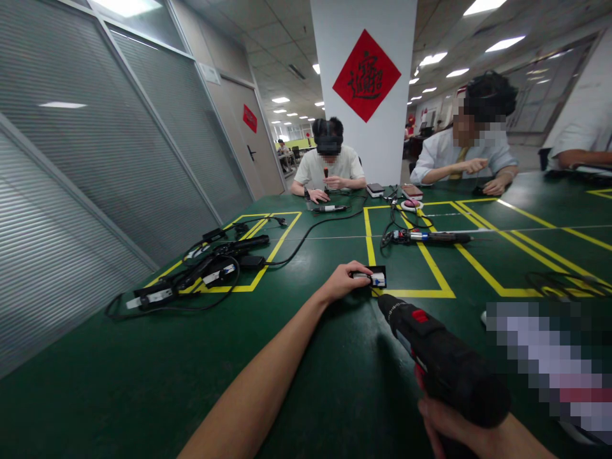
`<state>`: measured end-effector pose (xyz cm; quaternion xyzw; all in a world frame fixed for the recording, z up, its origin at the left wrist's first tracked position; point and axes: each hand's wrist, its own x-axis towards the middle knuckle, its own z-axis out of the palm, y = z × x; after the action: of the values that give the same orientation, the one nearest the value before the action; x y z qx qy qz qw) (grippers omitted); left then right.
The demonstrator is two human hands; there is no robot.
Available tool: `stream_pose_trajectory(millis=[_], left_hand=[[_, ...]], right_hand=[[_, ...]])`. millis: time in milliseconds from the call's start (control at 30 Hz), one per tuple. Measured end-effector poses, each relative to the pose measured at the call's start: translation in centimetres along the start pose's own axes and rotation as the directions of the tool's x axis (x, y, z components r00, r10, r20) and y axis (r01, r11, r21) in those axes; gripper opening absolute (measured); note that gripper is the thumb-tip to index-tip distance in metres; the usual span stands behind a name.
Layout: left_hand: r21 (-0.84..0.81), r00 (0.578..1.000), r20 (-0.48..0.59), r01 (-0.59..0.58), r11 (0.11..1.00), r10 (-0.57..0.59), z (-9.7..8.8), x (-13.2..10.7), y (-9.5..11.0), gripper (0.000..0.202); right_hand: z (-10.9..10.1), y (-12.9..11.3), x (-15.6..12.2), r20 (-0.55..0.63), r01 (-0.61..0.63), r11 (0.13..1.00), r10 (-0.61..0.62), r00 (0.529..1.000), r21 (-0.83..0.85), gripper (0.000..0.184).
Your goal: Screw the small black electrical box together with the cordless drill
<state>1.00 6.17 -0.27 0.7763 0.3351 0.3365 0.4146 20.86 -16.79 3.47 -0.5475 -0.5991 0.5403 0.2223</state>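
My right hand (447,417) is wrapped round the grip of a black cordless drill (444,357) with a red switch on top. The drill's chuck points away from me, and its tip is close to the near edge of a small black case (382,271). Inside that case sits a white part with blue marks (378,280). My left hand (348,282) has its fingers closed over the left side of the case and holds it on the green table (306,344). The fingers hide part of the case. Whether the bit touches it, I cannot tell.
Black devices with cables (224,261) lie at the left inside yellow tape lines. A long black tool (425,237) and wires are beyond my hands. A blurred-out object (549,357) lies at the right. Two people (329,159) wearing headsets work across the table.
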Motion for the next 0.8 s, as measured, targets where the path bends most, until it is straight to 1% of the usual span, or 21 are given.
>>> stream_pose_trajectory(millis=[133,167,200,233,267,333,367,433,467,533,567,600,667,800], left_hand=[[0.003,1.0,-0.002,0.002,1.0,-0.002,0.0,0.0,0.1,0.027],[0.005,1.0,-0.002,0.005,1.0,-0.005,-0.1,0.0,0.2,0.027],[0.007,1.0,-0.002,0.006,1.0,-0.006,-0.1,0.0,0.3,0.027],[0.007,1.0,-0.001,0.004,1.0,-0.004,-0.1,-0.1,0.3,0.027],[0.007,1.0,0.001,0.0,1.0,0.0,-0.1,-0.1,0.4,0.027],[0.004,1.0,0.004,-0.007,1.0,0.007,-0.1,-0.1,0.4,0.027],[0.003,1.0,0.005,-0.01,1.0,0.01,-0.1,-0.1,0.4,0.027],[0.002,1.0,0.007,-0.011,1.0,0.011,-0.1,0.0,0.4,0.027],[0.004,1.0,0.006,-0.011,1.0,0.011,-0.1,0.0,0.3,0.027],[0.015,1.0,-0.002,-0.008,1.0,0.008,0.0,0.0,0.3,0.026],[0.02,1.0,-0.006,-0.006,1.0,0.006,0.0,0.0,0.3,0.026],[0.024,1.0,-0.009,-0.004,1.0,0.004,0.0,0.0,0.3,0.026],[0.025,1.0,-0.01,-0.004,1.0,0.004,0.0,0.0,0.3,0.026],[0.016,1.0,-0.003,-0.004,1.0,0.004,0.0,0.0,0.2,0.027]], right_hand=[[0.3,0.3,0.4,-0.03,-0.015,0.999,0.014,0.999,-0.048,0.04],[0.4,0.4,0.5,-0.04,-0.028,0.998,0.026,0.999,-0.051,0.036],[0.5,0.5,0.6,-0.054,-0.036,0.999,0.034,0.998,-0.036,0.027],[0.6,0.5,0.7,-0.068,-0.036,0.999,0.036,0.997,0.0,0.016],[0.8,0.6,0.7,-0.081,-0.031,0.998,0.034,0.996,0.049,0.01],[0.9,0.9,0.8,-0.095,-0.006,0.989,0.02,0.995,0.151,0.028],[1.0,1.0,0.8,-0.092,-0.002,0.983,0.019,0.996,0.184,0.033],[1.0,1.1,0.8,-0.075,-0.019,0.98,0.035,0.997,0.199,0.036],[0.9,1.1,0.8,-0.067,-0.025,0.984,0.037,0.997,0.178,0.033],[0.7,1.1,0.6,-0.051,-0.019,0.996,0.024,0.998,0.093,0.021],[0.6,1.0,0.6,-0.046,-0.01,0.999,0.012,0.999,0.047,0.024],[0.5,0.9,0.5,-0.042,-0.002,1.0,0.003,0.999,0.009,0.032],[0.3,0.7,0.3,-0.039,-0.005,1.0,0.004,0.999,-0.018,0.043],[0.1,0.4,0.1,-0.038,-0.025,1.0,0.026,0.999,0.011,0.042]])
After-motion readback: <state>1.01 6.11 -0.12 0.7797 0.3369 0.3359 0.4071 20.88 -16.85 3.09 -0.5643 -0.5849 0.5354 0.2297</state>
